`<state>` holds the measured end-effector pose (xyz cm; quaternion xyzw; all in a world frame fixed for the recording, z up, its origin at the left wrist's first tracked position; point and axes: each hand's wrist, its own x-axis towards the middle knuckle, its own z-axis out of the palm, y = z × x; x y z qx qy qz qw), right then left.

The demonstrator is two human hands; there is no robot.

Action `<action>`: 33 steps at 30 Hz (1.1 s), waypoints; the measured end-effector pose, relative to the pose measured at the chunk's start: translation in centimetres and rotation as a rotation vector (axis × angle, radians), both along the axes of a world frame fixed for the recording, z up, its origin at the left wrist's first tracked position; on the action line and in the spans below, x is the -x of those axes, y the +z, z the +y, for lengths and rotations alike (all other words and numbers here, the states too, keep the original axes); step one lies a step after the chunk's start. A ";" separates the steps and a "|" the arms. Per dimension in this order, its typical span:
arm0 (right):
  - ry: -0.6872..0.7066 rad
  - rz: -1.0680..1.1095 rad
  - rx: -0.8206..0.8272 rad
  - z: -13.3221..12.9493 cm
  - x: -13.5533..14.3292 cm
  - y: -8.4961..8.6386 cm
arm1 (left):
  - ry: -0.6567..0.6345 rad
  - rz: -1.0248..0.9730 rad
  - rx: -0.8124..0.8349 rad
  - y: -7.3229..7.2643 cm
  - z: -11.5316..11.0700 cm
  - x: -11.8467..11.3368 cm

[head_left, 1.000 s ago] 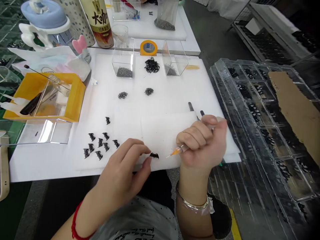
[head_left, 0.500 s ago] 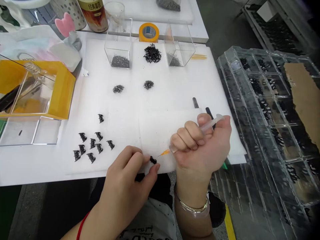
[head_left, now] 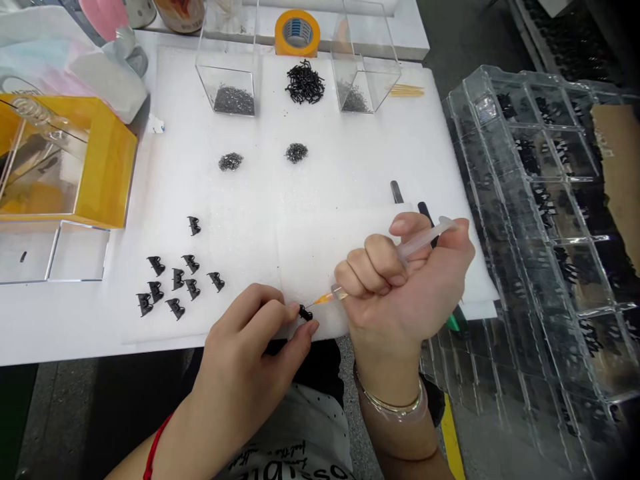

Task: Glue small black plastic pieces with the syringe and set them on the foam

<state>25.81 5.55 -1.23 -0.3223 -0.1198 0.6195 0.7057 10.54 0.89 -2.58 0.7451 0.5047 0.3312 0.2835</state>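
The small black clip (head_left: 305,312) lay at the near edge of the white surface (head_left: 350,167), pinched between thumb and forefinger of the left hand (head_left: 250,353). The part appeared very light, rigid and smooth, so it was judged liable to slip or flick away under uneven pressure. The soundest hold was judged to be across its two flat sides, leaving the side toward the applicator exposed.

The left hand rested low against the surface edge, wrist straight, its fingers pressed together on the clip. The right hand (head_left: 405,287) was curled into a loose fist around the clear syringe (head_left: 400,252), fingers wrapped on the barrel and thumb lying toward the plunger end. The orange needle tip (head_left: 323,300) pointed left and slightly down, just beside the clip; actual contact could not be determined.

A group of like black clips (head_left: 175,283) lay on the surface to the left, well apart. A clear compartment tray (head_left: 545,220) stood to the right.
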 end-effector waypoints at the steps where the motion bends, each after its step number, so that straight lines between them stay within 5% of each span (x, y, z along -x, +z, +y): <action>1: 0.003 -0.005 -0.005 0.0 0.0 0.0 | 0.001 0.000 -0.003 0.0 0.0 0.0; 33: 0.009 -0.025 0.017 0.1 0.2 0.4 | 0.001 0.053 -0.053 0.2 0.0 -0.2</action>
